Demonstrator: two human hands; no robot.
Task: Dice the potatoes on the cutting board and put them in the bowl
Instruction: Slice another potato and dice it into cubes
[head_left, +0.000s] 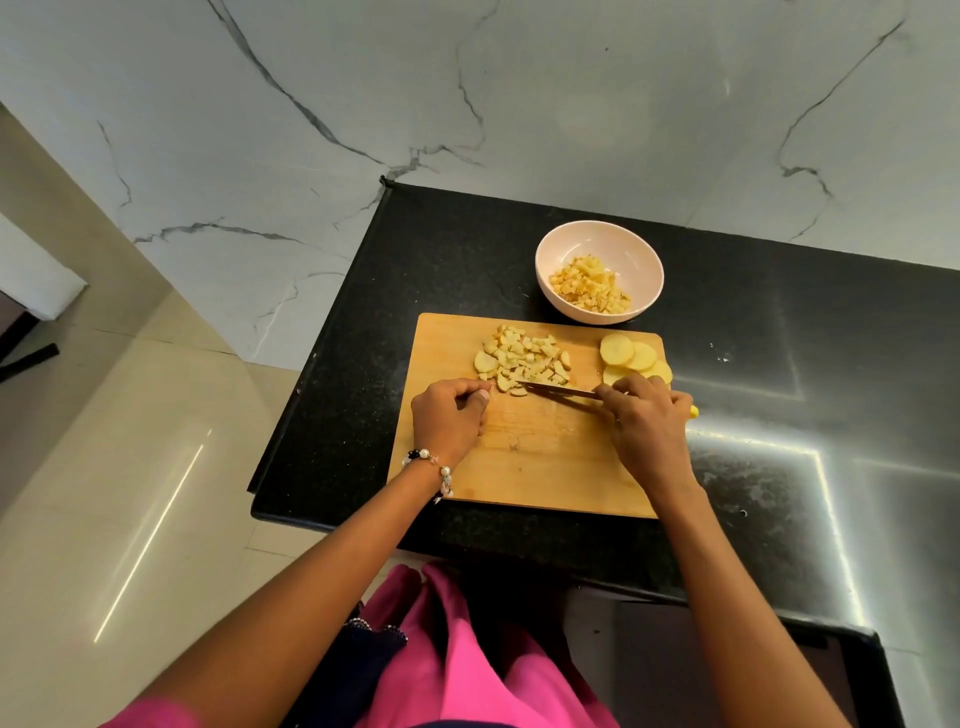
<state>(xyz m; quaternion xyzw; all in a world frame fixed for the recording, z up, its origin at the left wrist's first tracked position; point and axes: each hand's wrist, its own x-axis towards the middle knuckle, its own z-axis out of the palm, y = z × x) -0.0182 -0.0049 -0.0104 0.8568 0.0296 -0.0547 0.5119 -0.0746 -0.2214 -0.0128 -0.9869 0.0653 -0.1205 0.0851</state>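
Head view is showing a task judged to be roughly midway. A bowl (599, 271) is standing on the dark worktop (779, 332), just beyond the far edge of the board (524, 457), and a heap of dice (590, 285) is already lying in it; that portion is being counted as done.

On the board, a loose pile of pieces (521, 359) is lying at the far middle. The pieces are looking uneven, some still large, so further cuts are judged to be needed before they are transferred. At the far right corner of the board, several round slices (631, 358) are lying overlapped and uncut; these are being counted as outstanding.

The left hand (451, 415) is being held with its fingers curled in, the fingertips at the near-left edge of the pile; whether a piece is being pinched cannot be told. The right hand (648, 422) is gripping the handle of a knife (558, 389), the handle being largely hidden, with only a yellow end showing past the hand. The blade is lying low across the board, pointing left, its tip at the near edge of the pile.

Remaining work is being assessed as follows: the pile to be finished, the slices to be diced, and both lots to be moved to the bowl.
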